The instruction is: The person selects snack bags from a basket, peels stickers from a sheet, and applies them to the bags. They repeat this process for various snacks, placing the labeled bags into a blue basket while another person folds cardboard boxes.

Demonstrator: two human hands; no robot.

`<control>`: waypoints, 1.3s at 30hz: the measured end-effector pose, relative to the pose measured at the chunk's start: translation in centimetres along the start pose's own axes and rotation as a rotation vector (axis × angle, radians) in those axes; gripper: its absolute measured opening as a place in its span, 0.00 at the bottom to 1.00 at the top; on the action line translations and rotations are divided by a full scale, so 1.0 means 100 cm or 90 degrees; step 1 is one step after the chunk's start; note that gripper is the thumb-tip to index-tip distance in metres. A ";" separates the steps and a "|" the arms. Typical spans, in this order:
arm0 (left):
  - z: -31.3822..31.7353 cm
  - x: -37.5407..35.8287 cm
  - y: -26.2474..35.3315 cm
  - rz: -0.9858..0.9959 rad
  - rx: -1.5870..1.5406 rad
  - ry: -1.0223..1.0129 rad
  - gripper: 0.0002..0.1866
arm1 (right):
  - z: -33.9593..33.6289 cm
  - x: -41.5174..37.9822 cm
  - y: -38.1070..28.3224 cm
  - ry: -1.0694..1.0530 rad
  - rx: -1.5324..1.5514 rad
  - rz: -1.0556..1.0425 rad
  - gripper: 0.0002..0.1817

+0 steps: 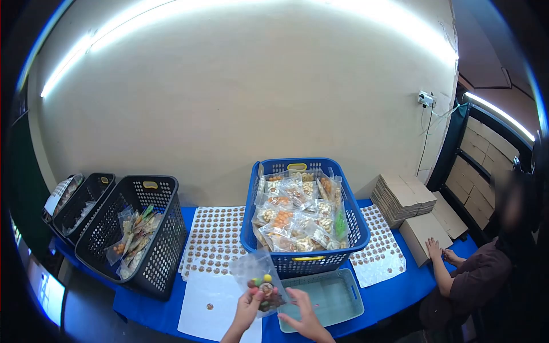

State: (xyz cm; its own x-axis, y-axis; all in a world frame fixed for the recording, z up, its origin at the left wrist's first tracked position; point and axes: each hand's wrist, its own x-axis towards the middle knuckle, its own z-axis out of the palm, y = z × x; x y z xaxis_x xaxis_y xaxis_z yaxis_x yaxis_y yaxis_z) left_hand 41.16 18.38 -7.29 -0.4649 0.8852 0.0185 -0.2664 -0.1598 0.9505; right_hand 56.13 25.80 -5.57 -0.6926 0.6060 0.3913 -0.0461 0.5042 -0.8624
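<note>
A clear plastic bag of colourful round candies [261, 277] is gripped low on its left side by my left hand [248, 307]. A round brown sticker [266, 288] shows on the bag's front, close to my left thumb. My right hand [304, 317] is at the bag's right edge, fingers apart and over the pale green tray [354, 311]. Beneath the bag lies a white sticker sheet [200, 297] with a single round sticker left on its visible part. Fuller sheets of round stickers [217, 228] lie behind it.
A blue basket [311, 264] full of snack bags stands at the centre back. Black baskets [151, 268] with more bags line the left. On the right, a person [474, 274] rests a hand on a cardboard box [420, 231] beside stacked flat cartons [403, 197].
</note>
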 end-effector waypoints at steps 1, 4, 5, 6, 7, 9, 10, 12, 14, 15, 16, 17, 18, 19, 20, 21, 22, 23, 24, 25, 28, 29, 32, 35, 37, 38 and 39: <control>-0.008 -0.001 0.006 -0.014 -0.033 0.012 0.17 | 0.001 -0.001 0.001 0.000 -0.001 0.035 0.33; -0.018 -0.008 0.008 -0.076 -0.014 -0.018 0.20 | 0.017 -0.003 0.021 0.009 0.143 0.122 0.21; -0.019 -0.010 0.006 -0.084 -0.012 -0.044 0.21 | 0.021 -0.005 0.021 -0.035 0.229 0.195 0.18; -0.023 -0.010 -0.001 -0.110 0.023 -0.037 0.22 | 0.025 -0.007 0.020 -0.077 0.316 0.266 0.14; -0.026 -0.011 -0.003 -0.102 0.003 -0.033 0.23 | 0.028 -0.006 0.017 -0.119 0.401 0.335 0.12; -0.034 -0.011 -0.005 -0.080 -0.038 -0.031 0.24 | 0.036 0.001 0.012 -0.044 0.388 0.310 0.09; -0.047 -0.012 -0.009 -0.143 0.020 -0.008 0.23 | 0.040 0.002 0.017 -0.008 0.403 0.311 0.10; -0.053 -0.018 0.006 -0.137 0.087 -0.003 0.22 | 0.048 0.008 0.017 0.001 0.392 0.314 0.10; -0.059 -0.017 0.005 -0.096 0.068 0.022 0.19 | 0.059 0.013 0.011 -0.053 0.341 0.318 0.11; -0.066 -0.016 0.004 -0.085 0.078 0.035 0.19 | 0.067 0.014 0.009 -0.060 0.346 0.319 0.12; -0.074 -0.015 0.004 -0.074 0.089 0.048 0.19 | 0.076 0.016 0.007 -0.066 0.351 0.320 0.12; -0.081 -0.014 0.006 -0.062 0.101 0.062 0.18 | 0.083 0.017 0.007 -0.073 0.357 0.319 0.13; -0.090 -0.012 0.006 -0.048 0.130 0.057 0.19 | 0.090 0.018 0.015 -0.103 0.348 0.324 0.13; -0.099 -0.010 0.003 -0.034 0.160 0.053 0.19 | 0.092 0.021 0.018 -0.079 0.339 0.310 0.13; -0.103 -0.009 0.008 -0.022 0.189 0.048 0.20 | 0.093 0.024 0.017 -0.054 0.330 0.297 0.13; -0.106 -0.009 0.014 -0.012 0.150 0.015 0.21 | 0.093 0.026 0.017 -0.029 0.320 0.288 0.13; -0.108 -0.008 0.020 -0.005 0.109 -0.018 0.22 | 0.094 0.027 0.020 0.080 0.315 0.201 0.11; -0.109 -0.006 0.029 0.004 0.067 -0.050 0.23 | 0.089 0.030 0.009 0.208 0.287 0.155 0.10; -0.113 -0.004 0.031 0.050 0.040 -0.057 0.22 | 0.079 0.037 -0.002 0.334 0.253 0.105 0.11; -0.120 -0.002 0.034 0.048 0.045 -0.048 0.21 | 0.072 0.042 -0.004 0.463 0.220 0.045 0.11; -0.140 -0.002 0.053 -0.002 0.090 0.010 0.18 | 0.045 0.059 -0.029 0.642 0.184 -0.156 0.13; -0.149 -0.002 0.053 0.017 0.104 0.010 0.17 | 0.043 0.063 -0.029 0.695 0.165 -0.184 0.13; -0.173 -0.001 0.058 0.027 0.131 0.044 0.13 | 0.041 0.070 -0.015 0.785 0.093 -0.261 0.15; -0.196 -0.005 0.061 0.088 0.121 0.053 0.11 | 0.054 0.079 -0.015 0.927 0.106 -0.274 0.15; -0.210 -0.012 0.070 0.109 0.169 0.092 0.10 | 0.065 0.090 -0.025 0.952 0.081 -0.321 0.19; -0.217 -0.016 0.075 0.118 0.193 0.110 0.09 | 0.069 0.090 -0.023 0.952 0.070 -0.325 0.20; -0.225 -0.020 0.080 0.155 0.220 0.127 0.09 | 0.072 0.089 -0.021 0.952 0.058 -0.328 0.20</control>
State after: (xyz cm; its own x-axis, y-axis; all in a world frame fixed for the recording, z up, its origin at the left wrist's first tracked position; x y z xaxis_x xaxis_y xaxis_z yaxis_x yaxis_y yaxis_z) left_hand 20.99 5.50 -6.66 -0.6409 0.7337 0.2256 0.1513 -0.1674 0.9742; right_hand 44.93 25.70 -2.61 0.7127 0.4494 0.5386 -0.1214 0.8353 -0.5362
